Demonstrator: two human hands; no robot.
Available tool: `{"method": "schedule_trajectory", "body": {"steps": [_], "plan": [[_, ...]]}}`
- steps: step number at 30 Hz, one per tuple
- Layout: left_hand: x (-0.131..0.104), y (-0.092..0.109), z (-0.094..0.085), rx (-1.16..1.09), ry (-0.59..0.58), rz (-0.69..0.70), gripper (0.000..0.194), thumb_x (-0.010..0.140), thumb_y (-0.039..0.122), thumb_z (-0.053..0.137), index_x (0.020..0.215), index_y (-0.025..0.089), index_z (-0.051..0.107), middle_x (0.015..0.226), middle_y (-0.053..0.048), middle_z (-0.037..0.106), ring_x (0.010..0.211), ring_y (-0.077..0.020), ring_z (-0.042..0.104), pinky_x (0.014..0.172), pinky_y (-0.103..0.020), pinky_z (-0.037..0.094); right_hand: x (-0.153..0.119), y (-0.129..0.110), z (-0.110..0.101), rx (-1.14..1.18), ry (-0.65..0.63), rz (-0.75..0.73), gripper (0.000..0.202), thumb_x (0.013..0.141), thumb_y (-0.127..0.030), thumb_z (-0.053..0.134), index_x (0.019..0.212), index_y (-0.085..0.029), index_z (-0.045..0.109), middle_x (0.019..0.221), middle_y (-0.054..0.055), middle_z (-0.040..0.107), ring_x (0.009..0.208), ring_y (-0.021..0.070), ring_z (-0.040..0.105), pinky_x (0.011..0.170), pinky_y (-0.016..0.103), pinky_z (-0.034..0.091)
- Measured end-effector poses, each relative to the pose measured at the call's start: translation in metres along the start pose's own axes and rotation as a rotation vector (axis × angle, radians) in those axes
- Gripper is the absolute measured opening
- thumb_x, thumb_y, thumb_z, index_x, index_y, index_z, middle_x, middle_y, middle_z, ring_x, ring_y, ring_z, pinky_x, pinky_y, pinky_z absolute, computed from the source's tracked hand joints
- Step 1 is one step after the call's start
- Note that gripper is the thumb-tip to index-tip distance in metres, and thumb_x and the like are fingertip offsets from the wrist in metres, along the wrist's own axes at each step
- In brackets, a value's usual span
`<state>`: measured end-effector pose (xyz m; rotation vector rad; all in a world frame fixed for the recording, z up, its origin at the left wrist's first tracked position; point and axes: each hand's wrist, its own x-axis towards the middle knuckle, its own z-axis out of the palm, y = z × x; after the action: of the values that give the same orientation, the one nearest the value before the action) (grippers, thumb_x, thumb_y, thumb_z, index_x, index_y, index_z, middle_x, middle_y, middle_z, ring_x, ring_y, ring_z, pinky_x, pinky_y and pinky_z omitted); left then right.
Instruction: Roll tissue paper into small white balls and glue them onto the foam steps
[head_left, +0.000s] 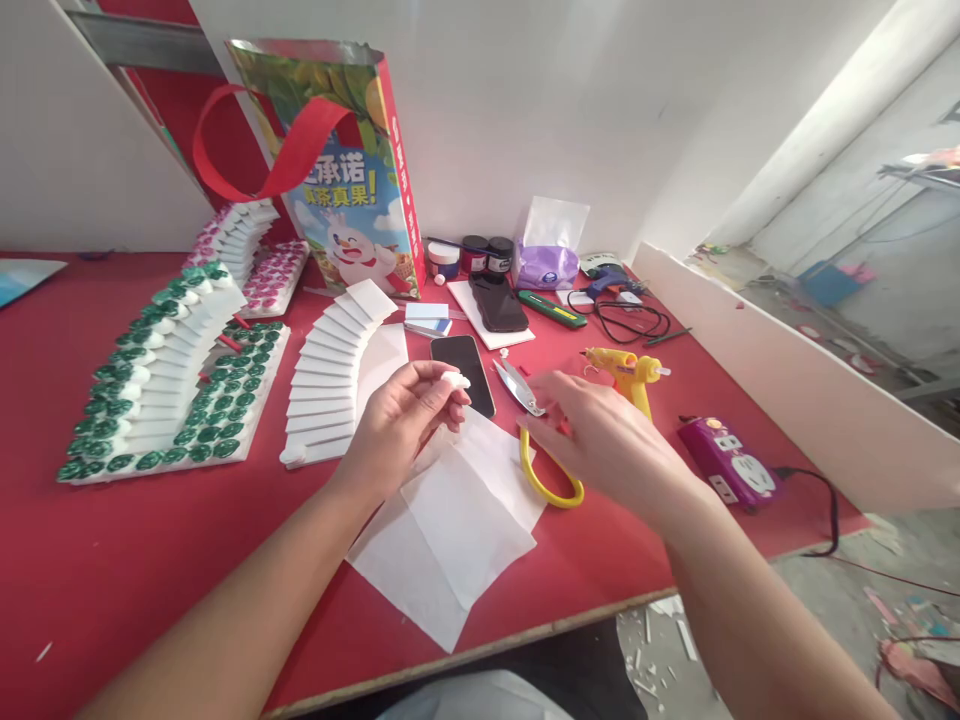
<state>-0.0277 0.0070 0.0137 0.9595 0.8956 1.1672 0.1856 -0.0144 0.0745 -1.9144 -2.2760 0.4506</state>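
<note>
One pair of scissors [526, 455] lies under right hand [600, 430], grip unclear; left hand [405, 418] pinches one white piece [454, 380].

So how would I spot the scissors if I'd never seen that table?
On the red tabletop, find the white sheets near the front edge. At their right side lie the scissors, partly covered by the right hand. Unlike the yellow glue gun farther right, they have silvery blades and a looped yellow handle.
</note>
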Motion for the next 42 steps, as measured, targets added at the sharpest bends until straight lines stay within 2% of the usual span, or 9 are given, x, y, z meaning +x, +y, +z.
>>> {"method": "schedule_trajectory", "body": {"steps": [4, 8, 14, 17, 20, 23, 25, 33, 42], "plan": [[0.001, 0.005, 0.001, -0.234, -0.018, -0.105, 0.028, 0.077, 0.032, 0.086, 0.092, 0.015, 0.071, 0.085, -0.002, 0.070, 0.068, -0.0061, 0.060, 0.069, -0.018, 0.052, -0.021, 0.014, 0.017, -0.317, -0.062, -0.030, 0.031, 0.092, -0.027, 0.062, 0.119, -0.013, 0.063, 0.105, 0.017, 0.068, 0.097, 0.0335, 0.067, 0.080, 0.038, 0.048], [0.000, 0.004, 0.000, -0.291, -0.030, -0.167, 0.021, 0.076, 0.022, 0.086, 0.093, 0.015, 0.075, 0.090, -0.004, 0.073, 0.068, -0.0047, 0.061, 0.067, -0.015, 0.053, -0.017, 0.016, 0.033, -0.394, -0.068, 0.007, 0.037, 0.091, -0.024, 0.057, 0.124, -0.007, 0.059, 0.104, 0.021, 0.064, 0.092, 0.0347, 0.067, 0.077, 0.037, 0.047], [0.001, 0.001, -0.004, -0.326, 0.006, -0.260, 0.020, 0.073, 0.013, 0.085, 0.091, 0.016, 0.078, 0.096, -0.006, 0.076, 0.074, -0.0063, 0.069, 0.073, -0.015, 0.059, -0.003, 0.012, 0.017, -0.329, -0.236, 0.155, 0.037, 0.088, -0.020, 0.060, 0.125, -0.011, 0.058, 0.100, 0.021, 0.071, 0.088, 0.0345, 0.072, 0.067, 0.033, 0.043], [0.001, 0.001, -0.004, -0.341, 0.014, -0.285, 0.020, 0.071, 0.011, 0.084, 0.090, 0.016, 0.078, 0.095, -0.006, 0.077, 0.076, -0.0080, 0.071, 0.075, -0.015, 0.061, -0.009, 0.025, 0.015, -0.203, -0.188, 0.180, 0.031, 0.089, -0.019, 0.058, 0.120, -0.015, 0.059, 0.096, 0.015, 0.073, 0.083, 0.0301, 0.072, 0.062, 0.031, 0.040], [0.001, 0.001, -0.001, -0.364, 0.011, -0.306, 0.020, 0.071, 0.010, 0.084, 0.090, 0.015, 0.078, 0.096, -0.006, 0.078, 0.076, -0.0083, 0.073, 0.075, -0.014, 0.061, -0.019, 0.043, 0.018, 0.082, -0.055, 0.154, 0.037, 0.087, -0.023, 0.058, 0.124, -0.019, 0.054, 0.086, 0.006, 0.070, 0.075, 0.0236, 0.067, 0.060, 0.029, 0.041], [-0.001, 0.002, 0.003, -0.383, 0.009, -0.315, 0.020, 0.071, 0.010, 0.085, 0.090, 0.014, 0.079, 0.095, -0.005, 0.079, 0.078, -0.0089, 0.074, 0.075, -0.013, 0.062, -0.031, 0.048, 0.020, 0.379, 0.021, 0.079, 0.045, 0.087, -0.044, 0.064, 0.124, -0.023, 0.047, 0.081, 0.001, 0.064, 0.068, 0.0192, 0.059, 0.060, 0.029, 0.045], [-0.002, 0.003, 0.005, -0.379, 0.002, -0.306, 0.021, 0.071, 0.011, 0.086, 0.089, 0.015, 0.078, 0.094, -0.005, 0.079, 0.080, -0.0101, 0.075, 0.078, -0.014, 0.062, -0.038, 0.042, 0.019, 0.465, 0.014, 0.031, 0.057, 0.081, -0.058, 0.070, 0.120, -0.023, 0.047, 0.087, 0.002, 0.063, 0.069, 0.0186, 0.058, 0.062, 0.030, 0.047], [-0.005, 0.000, 0.007, -0.256, -0.037, -0.215, 0.023, 0.072, 0.019, 0.088, 0.091, 0.018, 0.075, 0.093, -0.002, 0.077, 0.083, -0.0132, 0.074, 0.088, -0.027, 0.063, -0.049, 0.014, 0.032, 0.324, 0.089, -0.143, 0.071, 0.072, -0.066, 0.080, 0.118, -0.021, 0.052, 0.098, 0.009, 0.067, 0.076, 0.0214, 0.060, 0.066, 0.033, 0.049], [-0.009, 0.000, 0.009, -0.209, -0.106, -0.202, 0.024, 0.072, 0.024, 0.090, 0.091, 0.019, 0.076, 0.092, -0.003, 0.078, 0.088, -0.0161, 0.075, 0.086, -0.029, 0.062, -0.044, 0.006, 0.036, 0.217, 0.083, -0.098, 0.079, 0.068, -0.070, 0.082, 0.123, -0.020, 0.055, 0.101, 0.010, 0.067, 0.081, 0.0243, 0.063, 0.067, 0.034, 0.051]]}}
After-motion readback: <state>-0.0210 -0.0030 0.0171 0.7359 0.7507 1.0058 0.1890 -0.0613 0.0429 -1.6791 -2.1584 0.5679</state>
